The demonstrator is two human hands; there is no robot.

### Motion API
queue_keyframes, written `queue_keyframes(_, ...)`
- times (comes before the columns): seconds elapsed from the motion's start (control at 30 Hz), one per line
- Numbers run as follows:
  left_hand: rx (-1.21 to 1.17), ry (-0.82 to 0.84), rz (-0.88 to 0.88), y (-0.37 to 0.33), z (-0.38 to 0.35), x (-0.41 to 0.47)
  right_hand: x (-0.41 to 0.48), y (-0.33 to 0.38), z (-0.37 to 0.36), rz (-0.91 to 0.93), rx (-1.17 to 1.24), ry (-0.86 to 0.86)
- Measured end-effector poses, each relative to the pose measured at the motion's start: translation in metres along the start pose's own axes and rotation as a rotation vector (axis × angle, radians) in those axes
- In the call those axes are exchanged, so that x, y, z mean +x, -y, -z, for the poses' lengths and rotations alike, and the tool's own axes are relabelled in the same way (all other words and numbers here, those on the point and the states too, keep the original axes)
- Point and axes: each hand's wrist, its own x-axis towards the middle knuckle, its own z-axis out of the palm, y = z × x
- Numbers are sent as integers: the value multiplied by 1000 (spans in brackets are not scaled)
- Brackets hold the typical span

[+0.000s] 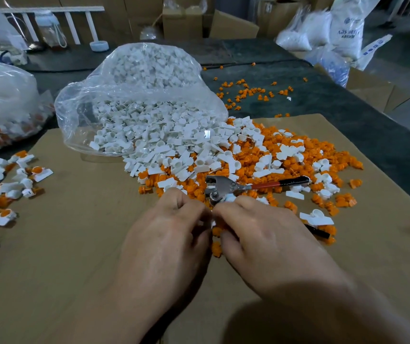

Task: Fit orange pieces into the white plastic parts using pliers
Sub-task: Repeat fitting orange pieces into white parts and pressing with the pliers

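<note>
Two hands meet with curled fingers: left hand (174, 227) and right hand (261, 232) pinch a mostly hidden white part (212, 223) over the cardboard (75, 219); pliers (220, 188) lie just beyond on orange pieces (333, 155), one handle under the right hand

The white plastic parts (164, 135) are little tubes with flat tabs, spilling in a big heap out of a clear bag (134, 78) onto the cardboard (75, 232). The orange pieces (342, 160) are small stubby plugs scattered thick under and to the right of them. The pliers (226, 186) lie on top of that mix, bare metal head to the left, one red-and-black handle stretched out to the right, the other mostly hidden.
</note>
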Motion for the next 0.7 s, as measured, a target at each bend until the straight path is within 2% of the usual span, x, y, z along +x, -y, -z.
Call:
queue_keyframes(0.2,27,-46,-40,-1,1,1,-2,-4,3,-67,124,-72)
queue_keyframes(0.4,95,41,-141,-1,3,1,0,-1,2,-57,185,-87)
queue_keyframes(0.57,56,-6,-56,-4,5,2,1,-2,-1,-81,252,-119)
queue_keyframes(0.63,-19,-33,15,-1,4,4,-1,-5,-2,-147,397,-168)
queue_keyframes(0.7,-112,-39,64,2,5,5,-2,-9,-3,-240,667,-156)
